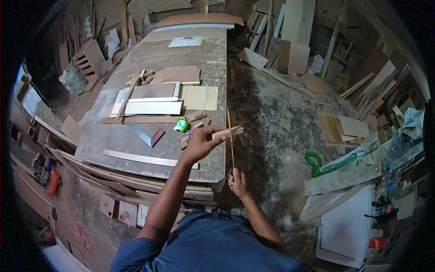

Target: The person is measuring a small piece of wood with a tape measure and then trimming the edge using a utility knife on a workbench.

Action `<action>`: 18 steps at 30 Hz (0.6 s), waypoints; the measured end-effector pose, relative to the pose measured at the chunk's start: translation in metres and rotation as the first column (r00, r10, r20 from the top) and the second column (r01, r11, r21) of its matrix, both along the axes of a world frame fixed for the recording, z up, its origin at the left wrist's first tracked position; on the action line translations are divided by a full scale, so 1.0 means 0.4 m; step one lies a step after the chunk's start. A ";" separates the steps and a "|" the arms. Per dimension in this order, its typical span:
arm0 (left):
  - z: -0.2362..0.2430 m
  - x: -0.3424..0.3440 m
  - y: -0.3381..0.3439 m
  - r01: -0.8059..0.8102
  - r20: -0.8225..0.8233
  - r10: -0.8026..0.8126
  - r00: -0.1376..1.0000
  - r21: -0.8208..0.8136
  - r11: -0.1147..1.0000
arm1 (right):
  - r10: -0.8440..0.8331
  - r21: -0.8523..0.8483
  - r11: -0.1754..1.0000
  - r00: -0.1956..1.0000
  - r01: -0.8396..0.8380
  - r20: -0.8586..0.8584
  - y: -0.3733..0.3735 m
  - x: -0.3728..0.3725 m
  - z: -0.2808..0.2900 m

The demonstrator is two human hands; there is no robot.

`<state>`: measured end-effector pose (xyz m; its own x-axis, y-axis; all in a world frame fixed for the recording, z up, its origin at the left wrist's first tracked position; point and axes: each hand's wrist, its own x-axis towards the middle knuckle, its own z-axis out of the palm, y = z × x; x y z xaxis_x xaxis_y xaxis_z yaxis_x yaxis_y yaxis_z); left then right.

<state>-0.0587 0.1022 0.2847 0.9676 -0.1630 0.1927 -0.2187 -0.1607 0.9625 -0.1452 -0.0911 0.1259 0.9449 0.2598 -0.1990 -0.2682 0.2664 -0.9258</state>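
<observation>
— Wooden pieces were in both hands: the left hand [198, 144] had its grip clamped on a short wooden block [229, 132], held out just past the right edge of the counter [136, 136], and the right hand [237, 180], lower down, had its grip pinched together on the bottom end of a thin wooden strip [230, 138] that stood nearly upright and crossed the block.

— How would that step have gone well?

— I'd judge by keeping the strip steady from below, pressing the block flat against it, and lining up the edges before anything was fixed.

— What couldn't be made out?

— Whether block and strip truly touched; they overlapped in the view, so probably, but I couldn't tell. The right fingers hid the strip's lower end. A green tape measure [182, 124] and a steel square [146, 135] lay near the left hand, yet the small offcuts beside them were too blurred to name.
</observation>
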 end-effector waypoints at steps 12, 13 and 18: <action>-0.090 0.035 0.010 0.007 -0.290 -0.075 0.954 -0.229 0.973 | -0.138 -0.168 0.974 0.986 0.152 0.096 0.042 -0.031 0.054; -0.094 0.034 0.005 -0.032 -0.376 -0.070 0.924 -0.258 0.966 | -0.124 -0.160 0.977 0.986 0.141 0.113 0.042 -0.031 0.050; -0.149 0.045 -0.006 -0.066 -0.413 -0.072 0.908 -0.309 0.949 | -0.214 -0.278 0.936 0.976 0.218 0.046 0.065 -0.058 0.114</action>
<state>-0.0408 0.1000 0.2252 0.9689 -0.1648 -0.1846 0.2109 0.1595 0.9644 -0.1683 -0.0651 0.1714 0.9755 -0.0151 -0.2193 -0.2184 0.0464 -0.9748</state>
